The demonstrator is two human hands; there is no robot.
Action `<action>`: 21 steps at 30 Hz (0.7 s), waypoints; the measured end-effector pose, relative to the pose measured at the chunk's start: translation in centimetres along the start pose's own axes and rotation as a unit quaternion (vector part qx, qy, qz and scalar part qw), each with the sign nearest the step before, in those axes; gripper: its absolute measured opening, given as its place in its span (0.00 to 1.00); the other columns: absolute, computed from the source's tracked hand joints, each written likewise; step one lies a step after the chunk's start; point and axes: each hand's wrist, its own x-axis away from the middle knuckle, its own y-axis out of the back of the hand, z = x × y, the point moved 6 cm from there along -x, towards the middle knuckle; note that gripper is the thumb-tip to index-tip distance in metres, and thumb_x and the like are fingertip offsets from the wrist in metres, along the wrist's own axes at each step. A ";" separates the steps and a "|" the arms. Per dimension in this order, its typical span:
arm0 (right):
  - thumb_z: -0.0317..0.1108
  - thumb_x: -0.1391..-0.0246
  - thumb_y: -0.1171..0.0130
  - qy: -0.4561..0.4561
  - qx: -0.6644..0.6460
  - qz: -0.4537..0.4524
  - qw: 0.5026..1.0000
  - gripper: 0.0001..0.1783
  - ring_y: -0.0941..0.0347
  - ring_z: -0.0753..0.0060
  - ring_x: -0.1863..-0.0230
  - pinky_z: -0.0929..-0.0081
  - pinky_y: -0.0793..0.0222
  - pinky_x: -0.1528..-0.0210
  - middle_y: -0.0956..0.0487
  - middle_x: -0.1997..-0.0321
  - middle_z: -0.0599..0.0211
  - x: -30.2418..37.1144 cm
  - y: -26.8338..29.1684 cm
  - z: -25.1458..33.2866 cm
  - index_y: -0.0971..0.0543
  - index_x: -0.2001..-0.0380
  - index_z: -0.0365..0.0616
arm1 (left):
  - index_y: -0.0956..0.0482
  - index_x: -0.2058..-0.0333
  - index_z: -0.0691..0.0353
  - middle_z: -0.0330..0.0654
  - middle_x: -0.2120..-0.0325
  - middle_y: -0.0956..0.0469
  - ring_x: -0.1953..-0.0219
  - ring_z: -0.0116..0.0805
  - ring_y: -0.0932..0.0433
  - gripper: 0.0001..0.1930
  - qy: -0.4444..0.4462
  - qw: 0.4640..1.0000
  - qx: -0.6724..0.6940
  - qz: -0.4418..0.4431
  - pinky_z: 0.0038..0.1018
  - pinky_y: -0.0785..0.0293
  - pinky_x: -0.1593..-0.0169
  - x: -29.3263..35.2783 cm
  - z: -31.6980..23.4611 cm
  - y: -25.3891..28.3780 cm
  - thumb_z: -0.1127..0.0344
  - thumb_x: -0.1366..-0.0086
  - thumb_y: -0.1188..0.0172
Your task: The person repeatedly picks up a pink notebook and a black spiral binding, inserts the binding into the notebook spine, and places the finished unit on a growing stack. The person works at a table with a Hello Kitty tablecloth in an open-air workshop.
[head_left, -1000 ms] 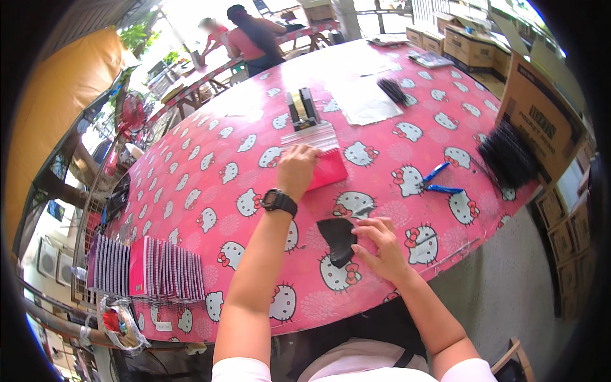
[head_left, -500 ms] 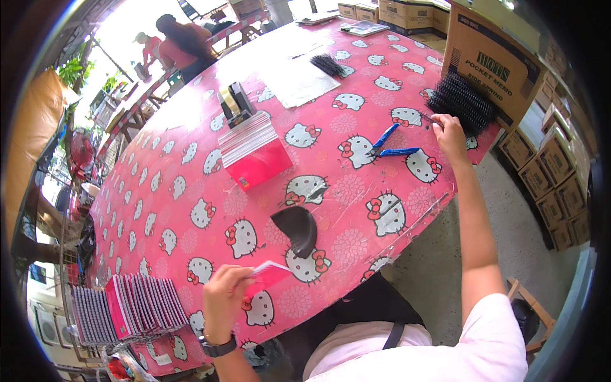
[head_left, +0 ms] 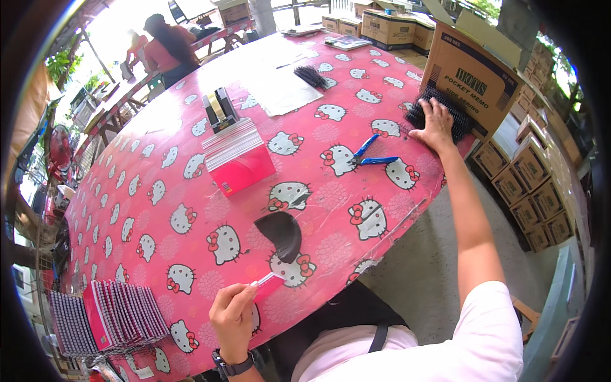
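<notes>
Between the thumb and fingers of my left hand (head_left: 233, 316) is a small pink memo pad (head_left: 270, 288), held just above the table near its front edge. My right arm reaches out to the far right, where my right hand (head_left: 436, 126) rests over a pile of black spiral binding coils (head_left: 461, 120). Its fingers are spread, and no coil shows between them. Blue-handled cutting pliers (head_left: 380, 160) lie with jaws apart to the left of that hand. A black curved pad-like piece (head_left: 281, 237) lies just beyond the memo pad.
A stack of pink memo pads (head_left: 244, 159) stands mid-table before a tape dispenser (head_left: 220, 109). Spiral-bound pads (head_left: 127, 313) fill the left front. Behind the coils stands a cardboard box (head_left: 472, 79). White paper (head_left: 280, 92) and more coils (head_left: 310, 76) lie farther back. Two people work beyond.
My right hand has moved from the near side of the coil pile onto it, its fingers spreading. My left hand keeps hold of the memo pad. The view has shifted slightly right.
</notes>
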 end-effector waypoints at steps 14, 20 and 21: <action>0.44 0.55 0.35 0.072 -0.007 -0.067 0.995 0.35 0.40 0.53 0.39 0.52 0.40 0.42 0.34 0.40 0.57 4.2 0.7 5.2 0.32 0.41 0.54 | 0.16 0.66 0.58 0.41 0.72 0.22 0.73 0.35 0.23 0.11 -0.010 1.000 0.000 -0.005 0.27 0.28 0.72 0.3 -0.2 0.0 0.80 0.49 0.36; 0.42 0.51 0.37 0.088 -0.037 0.049 0.994 0.22 0.31 0.57 0.49 0.56 0.30 0.51 0.26 0.56 0.62 3.4 -3.6 4.3 0.24 0.53 0.49 | 0.16 0.66 0.58 0.41 0.71 0.22 0.73 0.36 0.23 0.11 -0.021 1.000 0.001 -0.020 0.28 0.28 0.72 0.4 0.0 -0.2 0.79 0.49 0.36; 0.40 0.50 0.38 0.104 -0.025 0.028 0.994 0.19 0.30 0.56 0.51 0.59 0.30 0.52 0.26 0.57 0.63 4.2 -4.1 5.2 0.24 0.54 0.49 | 0.16 0.66 0.58 0.41 0.71 0.22 0.73 0.36 0.23 0.11 -0.021 1.000 -0.001 -0.021 0.28 0.28 0.71 0.4 -0.2 -0.1 0.79 0.49 0.36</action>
